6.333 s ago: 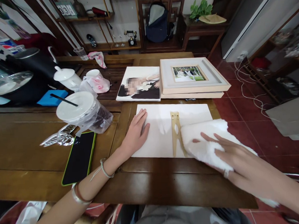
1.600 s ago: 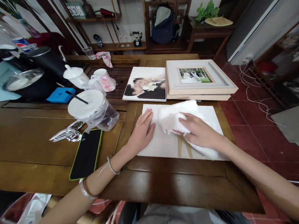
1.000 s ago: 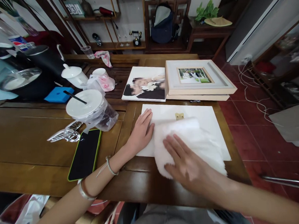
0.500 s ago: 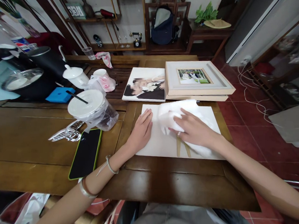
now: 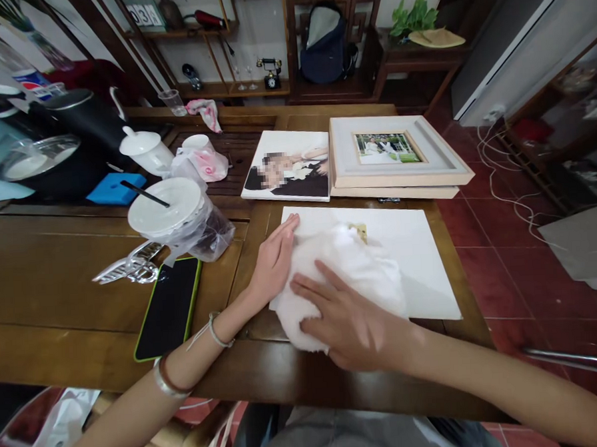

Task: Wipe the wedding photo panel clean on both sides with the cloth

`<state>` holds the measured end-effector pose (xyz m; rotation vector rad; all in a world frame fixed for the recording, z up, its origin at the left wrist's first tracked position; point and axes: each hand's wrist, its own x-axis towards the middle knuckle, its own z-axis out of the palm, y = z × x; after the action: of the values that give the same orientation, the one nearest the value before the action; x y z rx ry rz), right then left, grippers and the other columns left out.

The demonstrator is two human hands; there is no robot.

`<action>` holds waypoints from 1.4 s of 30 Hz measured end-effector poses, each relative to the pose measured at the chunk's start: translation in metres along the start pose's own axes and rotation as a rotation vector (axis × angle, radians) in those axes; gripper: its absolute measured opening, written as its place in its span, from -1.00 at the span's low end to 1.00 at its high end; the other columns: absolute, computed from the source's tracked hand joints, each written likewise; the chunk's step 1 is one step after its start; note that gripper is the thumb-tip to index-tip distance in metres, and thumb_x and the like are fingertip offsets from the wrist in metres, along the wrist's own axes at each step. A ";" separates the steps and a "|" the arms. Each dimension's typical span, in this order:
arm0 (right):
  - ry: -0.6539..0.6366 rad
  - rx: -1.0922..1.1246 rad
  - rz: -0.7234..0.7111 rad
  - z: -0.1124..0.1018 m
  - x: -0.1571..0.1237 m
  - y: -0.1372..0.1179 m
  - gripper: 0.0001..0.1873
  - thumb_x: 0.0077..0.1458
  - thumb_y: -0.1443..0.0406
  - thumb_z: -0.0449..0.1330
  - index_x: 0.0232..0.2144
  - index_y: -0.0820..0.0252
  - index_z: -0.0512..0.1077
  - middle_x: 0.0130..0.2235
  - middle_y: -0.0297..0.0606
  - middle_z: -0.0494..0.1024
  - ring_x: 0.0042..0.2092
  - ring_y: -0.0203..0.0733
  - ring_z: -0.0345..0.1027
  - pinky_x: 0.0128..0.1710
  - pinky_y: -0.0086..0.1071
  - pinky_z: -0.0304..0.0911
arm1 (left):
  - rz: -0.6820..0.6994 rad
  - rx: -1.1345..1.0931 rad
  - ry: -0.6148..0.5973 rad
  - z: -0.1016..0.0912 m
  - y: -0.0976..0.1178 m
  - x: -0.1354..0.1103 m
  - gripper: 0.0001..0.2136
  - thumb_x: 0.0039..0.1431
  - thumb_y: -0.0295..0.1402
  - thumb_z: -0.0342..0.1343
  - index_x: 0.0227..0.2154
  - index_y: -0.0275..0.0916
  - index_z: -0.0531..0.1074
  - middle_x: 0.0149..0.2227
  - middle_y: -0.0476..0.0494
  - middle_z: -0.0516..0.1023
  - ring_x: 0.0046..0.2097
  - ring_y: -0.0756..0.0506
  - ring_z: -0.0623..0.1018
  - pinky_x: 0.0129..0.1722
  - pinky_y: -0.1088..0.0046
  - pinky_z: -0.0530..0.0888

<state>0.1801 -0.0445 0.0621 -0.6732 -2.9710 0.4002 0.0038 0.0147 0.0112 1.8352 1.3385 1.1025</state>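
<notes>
A white board [image 5: 410, 257] lies flat on the wooden table [image 5: 56, 289] in front of me. A small wooden stand piece [image 5: 359, 231] on it peeks out past a white fluffy cloth [image 5: 351, 267]. My right hand [image 5: 348, 321] lies spread on the cloth's near end, at the board's front-left corner, pressing it down. My left hand [image 5: 275, 261] rests flat, fingers together, on the board's left edge and touches the cloth.
A photo print [image 5: 288, 174] and a framed picture [image 5: 392, 155] lie behind the board. To the left are a lidded cup in a plastic bag [image 5: 171, 220], a phone [image 5: 167, 307], a metal clip [image 5: 128, 272], a white teapot [image 5: 144, 151] and a black pot [image 5: 68, 129]. Red floor tiles lie to the right.
My right hand has pulled the cloth from the board's far middle back toward me to its front-left corner. My left hand has stayed on the board's left edge.
</notes>
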 end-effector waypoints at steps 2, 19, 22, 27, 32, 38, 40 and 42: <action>-0.009 0.076 -0.075 -0.005 -0.010 -0.001 -0.69 -0.05 0.31 0.16 -0.19 0.24 0.42 0.21 0.13 0.22 0.32 0.07 -0.06 0.30 0.13 -0.28 | -0.001 0.004 -0.005 0.001 0.000 0.000 -0.56 0.38 -0.20 -0.28 0.07 -0.30 0.38 0.17 -0.22 0.38 0.22 -0.09 0.34 0.26 0.23 0.22; 0.199 0.086 0.508 -0.057 -0.001 0.082 -0.77 -0.05 0.42 0.05 -0.25 0.21 0.27 -0.34 -0.24 0.42 -0.32 -0.20 0.30 -0.39 -0.42 0.16 | 0.131 0.319 -0.159 0.006 -0.009 -0.004 -0.62 0.28 -0.40 -0.14 0.14 -0.31 0.27 0.24 -0.32 0.26 0.29 -0.18 0.21 0.28 0.03 0.10; 0.163 0.067 0.450 -0.061 0.038 0.090 -0.74 -0.07 0.43 0.03 -0.24 0.24 0.23 -0.33 -0.20 0.39 -0.34 -0.20 0.25 -0.43 -0.42 0.11 | 0.144 0.310 -0.143 0.006 -0.009 -0.003 -0.62 0.27 -0.39 -0.12 0.12 -0.27 0.29 0.20 -0.30 0.31 0.27 -0.20 0.26 0.26 0.02 0.13; 0.076 0.051 0.454 -0.060 0.070 0.094 -0.69 -0.11 0.44 0.00 -0.22 0.23 0.23 -0.27 -0.14 0.39 -0.37 -0.20 0.21 -0.46 -0.41 0.10 | 0.157 0.321 -0.140 0.006 -0.009 -0.003 -0.64 0.28 -0.39 -0.12 0.10 -0.29 0.30 0.17 -0.32 0.35 0.24 -0.20 0.30 0.25 0.03 0.16; 0.102 0.037 0.587 -0.063 0.030 0.103 -0.75 -0.11 0.47 0.02 -0.29 0.21 0.24 -0.27 -0.15 0.36 -0.30 -0.17 0.26 -0.40 -0.39 0.16 | 0.164 0.329 -0.147 0.006 -0.011 -0.004 -0.63 0.28 -0.39 -0.12 0.13 -0.30 0.27 0.22 -0.32 0.28 0.28 -0.18 0.24 0.26 0.04 0.15; 0.033 0.039 0.798 -0.072 -0.062 0.119 -0.82 -0.01 0.38 0.04 -0.28 0.20 0.31 -0.24 -0.14 0.42 -0.26 -0.18 0.32 -0.32 -0.34 0.21 | 0.159 0.323 -0.144 0.006 -0.009 -0.004 -0.63 0.29 -0.39 -0.12 0.12 -0.31 0.28 0.22 -0.33 0.28 0.28 -0.18 0.23 0.27 0.05 0.14; 0.009 0.033 0.821 -0.073 -0.088 0.119 -0.87 -0.01 0.36 0.05 -0.33 0.18 0.32 -0.32 -0.16 0.45 -0.28 -0.18 0.34 -0.34 -0.33 0.20 | 0.156 0.320 -0.143 0.007 -0.009 -0.004 -0.64 0.29 -0.39 -0.12 0.11 -0.29 0.29 0.22 -0.32 0.28 0.28 -0.18 0.23 0.27 0.04 0.14; 0.012 0.024 0.834 -0.075 -0.108 0.116 -0.89 -0.05 0.36 0.08 -0.37 0.16 0.33 -0.40 -0.21 0.45 -0.35 -0.20 0.34 -0.39 -0.33 0.17 | 0.152 0.320 -0.144 0.007 -0.009 -0.004 -0.64 0.29 -0.39 -0.13 0.11 -0.28 0.28 0.22 -0.31 0.28 0.29 -0.18 0.23 0.27 0.03 0.13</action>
<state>0.3348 0.0279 0.1020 -1.8751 -2.5120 0.4526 0.0054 0.0139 -0.0003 2.2346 1.3692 0.8458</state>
